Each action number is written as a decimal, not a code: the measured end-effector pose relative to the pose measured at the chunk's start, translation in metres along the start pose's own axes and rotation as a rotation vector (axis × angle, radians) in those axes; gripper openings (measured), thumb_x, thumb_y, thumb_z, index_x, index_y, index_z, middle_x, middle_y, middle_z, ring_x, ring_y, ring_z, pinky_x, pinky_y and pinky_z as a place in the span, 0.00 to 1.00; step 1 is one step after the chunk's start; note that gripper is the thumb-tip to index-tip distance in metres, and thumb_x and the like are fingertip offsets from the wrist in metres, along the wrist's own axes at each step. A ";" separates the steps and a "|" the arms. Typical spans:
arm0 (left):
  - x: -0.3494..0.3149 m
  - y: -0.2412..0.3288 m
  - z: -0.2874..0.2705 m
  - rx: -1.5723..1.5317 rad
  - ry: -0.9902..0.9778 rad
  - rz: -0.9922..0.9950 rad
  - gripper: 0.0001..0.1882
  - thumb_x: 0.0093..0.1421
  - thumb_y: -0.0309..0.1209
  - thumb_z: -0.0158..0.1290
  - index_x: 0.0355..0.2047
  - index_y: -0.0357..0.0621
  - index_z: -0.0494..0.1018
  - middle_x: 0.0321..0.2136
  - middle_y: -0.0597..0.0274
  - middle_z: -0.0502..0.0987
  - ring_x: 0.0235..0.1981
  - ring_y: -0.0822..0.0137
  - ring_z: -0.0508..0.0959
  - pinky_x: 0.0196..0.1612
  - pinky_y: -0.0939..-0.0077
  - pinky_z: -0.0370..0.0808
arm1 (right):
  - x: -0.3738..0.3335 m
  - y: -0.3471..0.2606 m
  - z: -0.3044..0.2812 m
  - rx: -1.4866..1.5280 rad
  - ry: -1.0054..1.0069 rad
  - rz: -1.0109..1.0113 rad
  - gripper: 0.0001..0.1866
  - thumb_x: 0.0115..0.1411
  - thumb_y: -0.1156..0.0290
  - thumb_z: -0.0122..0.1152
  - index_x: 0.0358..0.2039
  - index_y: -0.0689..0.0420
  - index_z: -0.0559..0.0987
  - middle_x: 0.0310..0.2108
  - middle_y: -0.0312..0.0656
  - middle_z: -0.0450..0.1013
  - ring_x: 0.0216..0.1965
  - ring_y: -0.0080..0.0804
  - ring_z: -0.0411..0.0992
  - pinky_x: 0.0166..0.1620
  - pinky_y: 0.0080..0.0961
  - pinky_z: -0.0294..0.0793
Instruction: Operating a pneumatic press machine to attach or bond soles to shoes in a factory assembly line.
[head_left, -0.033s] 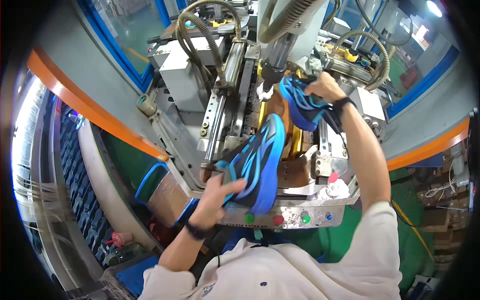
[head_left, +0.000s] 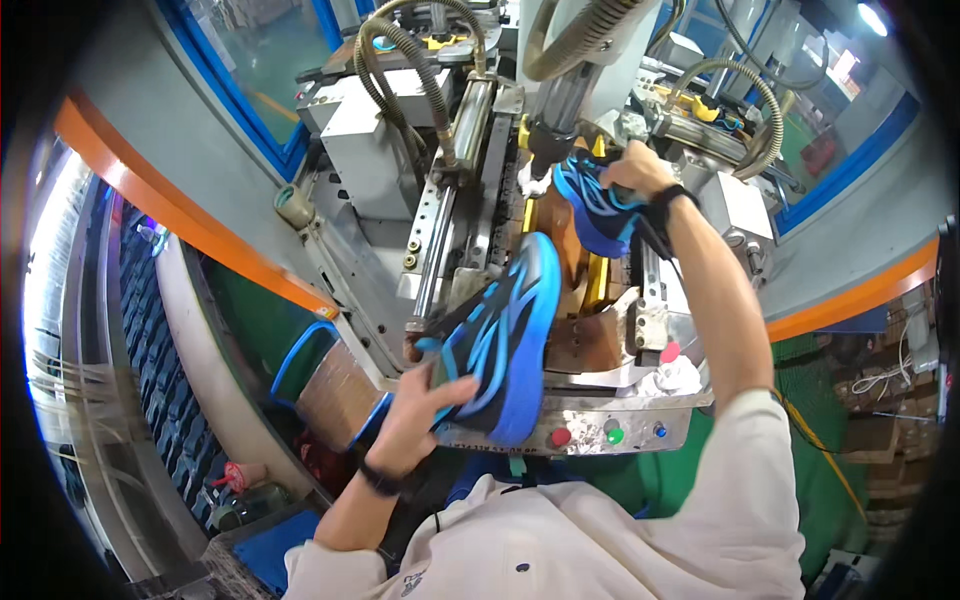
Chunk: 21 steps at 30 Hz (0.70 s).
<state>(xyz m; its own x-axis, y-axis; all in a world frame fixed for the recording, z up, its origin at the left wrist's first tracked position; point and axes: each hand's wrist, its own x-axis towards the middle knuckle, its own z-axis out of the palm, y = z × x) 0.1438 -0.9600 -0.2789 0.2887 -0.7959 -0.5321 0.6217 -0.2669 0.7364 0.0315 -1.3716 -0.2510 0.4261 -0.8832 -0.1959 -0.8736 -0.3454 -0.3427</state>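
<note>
A black and blue sports shoe (head_left: pixel 508 362) is held by its ankle opening in my left hand (head_left: pixel 410 415), tilted with its toe up and away from me. It hangs over the front of the machine (head_left: pixel 590 428), covering part of the button panel. My right hand (head_left: pixel 640 172) grips a second black and blue shoe (head_left: pixel 598 215) farther off, to the right. That shoe is beside the dark vertical press rod (head_left: pixel 553 135), above the machine's brown pad (head_left: pixel 552 225). The fingers of both hands are partly hidden by the shoes.
Metal cylinders (head_left: pixel 465 130) with ribbed hoses (head_left: pixel 440 105) flank the pad. Orange-edged guards (head_left: pixel 190 215) curve round both sides. Red, green and blue buttons (head_left: pixel 615 436) line the front panel, below a crumpled white cloth (head_left: pixel 678 376). At the left stands a rack of dark shoe soles (head_left: pixel 160 340).
The shoe in my left hand has come slightly nearer and to the left, covering one green button. My right hand and its shoe have shifted a little to the left.
</note>
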 end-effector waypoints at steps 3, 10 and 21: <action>-0.074 -0.006 -0.042 0.082 0.155 0.186 0.26 0.51 0.25 0.60 0.50 0.29 0.69 0.43 0.58 0.74 0.42 0.69 0.75 0.48 0.75 0.72 | 0.038 -0.022 0.066 -0.120 0.089 -0.004 0.27 0.38 0.64 0.72 0.40 0.64 0.80 0.43 0.54 0.77 0.48 0.46 0.76 0.50 0.36 0.76; -0.164 -0.079 -0.102 -0.119 0.976 0.346 0.30 0.54 0.28 0.59 0.54 0.32 0.61 0.46 0.54 0.71 0.49 0.62 0.73 0.50 0.68 0.72 | 0.030 -0.041 0.162 0.084 0.375 0.227 0.25 0.48 0.73 0.63 0.44 0.61 0.62 0.41 0.59 0.72 0.43 0.53 0.76 0.45 0.39 0.77; -0.217 -0.155 -0.055 1.141 1.038 0.682 0.20 0.54 0.19 0.55 0.48 0.46 0.74 0.51 0.55 0.69 0.51 0.61 0.72 0.49 0.69 0.73 | 0.018 -0.035 0.164 0.068 0.450 0.106 0.29 0.53 0.63 0.60 0.53 0.60 0.63 0.43 0.52 0.72 0.40 0.50 0.75 0.42 0.41 0.75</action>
<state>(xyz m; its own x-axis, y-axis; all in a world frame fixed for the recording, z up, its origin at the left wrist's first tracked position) 0.0244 -0.7160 -0.3007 0.8754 -0.3793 0.2996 -0.4825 -0.6482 0.5891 0.1083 -1.3236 -0.3935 0.1776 -0.9675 0.1801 -0.8831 -0.2374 -0.4046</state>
